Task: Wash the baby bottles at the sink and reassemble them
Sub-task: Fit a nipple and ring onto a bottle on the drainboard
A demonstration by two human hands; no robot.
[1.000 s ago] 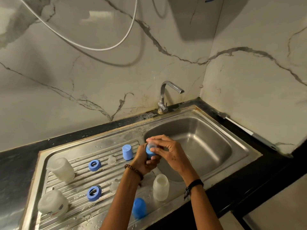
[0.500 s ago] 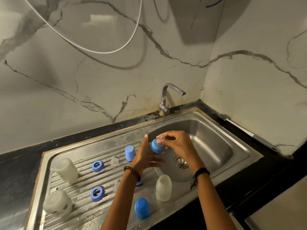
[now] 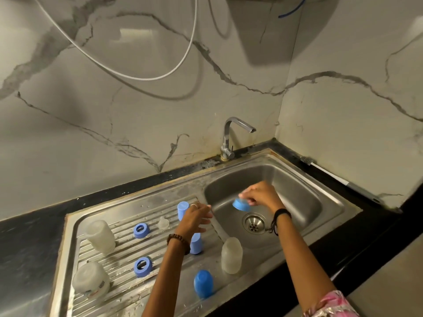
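Separation noted: your right hand [image 3: 258, 194] now pinches the blue collar [image 3: 240, 205] alone over the sink [image 3: 320, 179]; your left hand [image 3: 194, 217] has let go, fingers loosely spread. Reassembly is pending.

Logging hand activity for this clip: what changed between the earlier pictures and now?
The hands parted. The left hand let go of the blue ring and drew back over the drainboard, fingers loose. The right hand kept the ring, with what looks like a clear teat in it, and carried it out over the basin. The bottles, caps and other rings on the drainboard stayed put; the tap stayed off.
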